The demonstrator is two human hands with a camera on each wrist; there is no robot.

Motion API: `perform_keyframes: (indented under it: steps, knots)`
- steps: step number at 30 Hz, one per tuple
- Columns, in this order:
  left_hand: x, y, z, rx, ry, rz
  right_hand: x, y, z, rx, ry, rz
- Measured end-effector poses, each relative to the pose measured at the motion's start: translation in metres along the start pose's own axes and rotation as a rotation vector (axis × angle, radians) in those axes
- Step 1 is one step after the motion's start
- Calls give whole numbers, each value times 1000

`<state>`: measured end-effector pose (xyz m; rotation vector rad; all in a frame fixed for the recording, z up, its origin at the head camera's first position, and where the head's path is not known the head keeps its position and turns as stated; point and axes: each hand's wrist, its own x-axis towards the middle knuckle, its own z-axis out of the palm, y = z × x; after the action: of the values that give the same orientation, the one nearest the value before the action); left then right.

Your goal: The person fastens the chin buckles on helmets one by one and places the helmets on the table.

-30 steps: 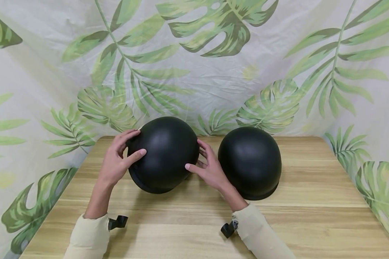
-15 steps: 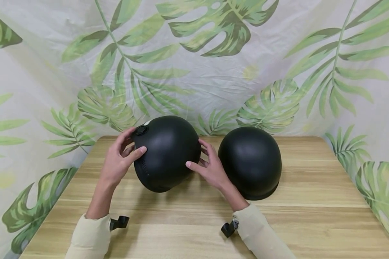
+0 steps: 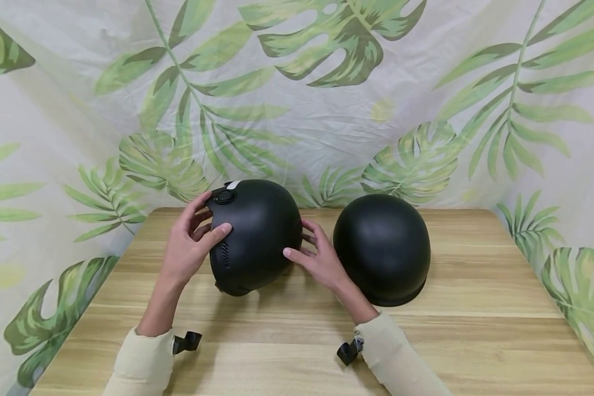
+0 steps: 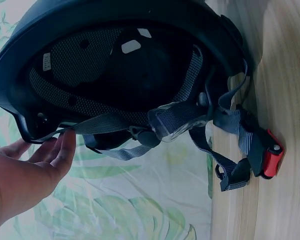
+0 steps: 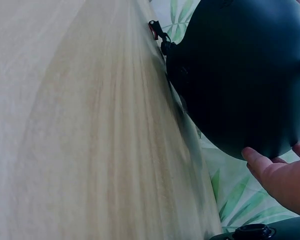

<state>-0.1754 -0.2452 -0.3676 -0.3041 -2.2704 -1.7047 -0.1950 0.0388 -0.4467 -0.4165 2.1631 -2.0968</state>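
Hands (image 3: 188,247) (image 3: 322,261) holding helmet (image 3: 262,236), second helmet (image 3: 382,247) beside

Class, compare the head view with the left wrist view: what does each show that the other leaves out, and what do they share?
Only the head view: the second black helmet and the right hand.

Only the left wrist view: the held helmet's mesh lining, its grey straps and a red buckle.

Both: the held helmet, the left hand at its edge, the wooden table and the leafy cloth.
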Motion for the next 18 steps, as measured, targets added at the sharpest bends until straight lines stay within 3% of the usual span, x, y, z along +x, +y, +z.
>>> perform_keyframes:
  steps: [12, 18]
  knots:
    - [1, -2, 26, -73, 41, 38, -2, 7, 4, -13, -18, 58]
    - [2, -3, 29, -73, 61, 63, -1, 3, 2, -41, -5, 9]
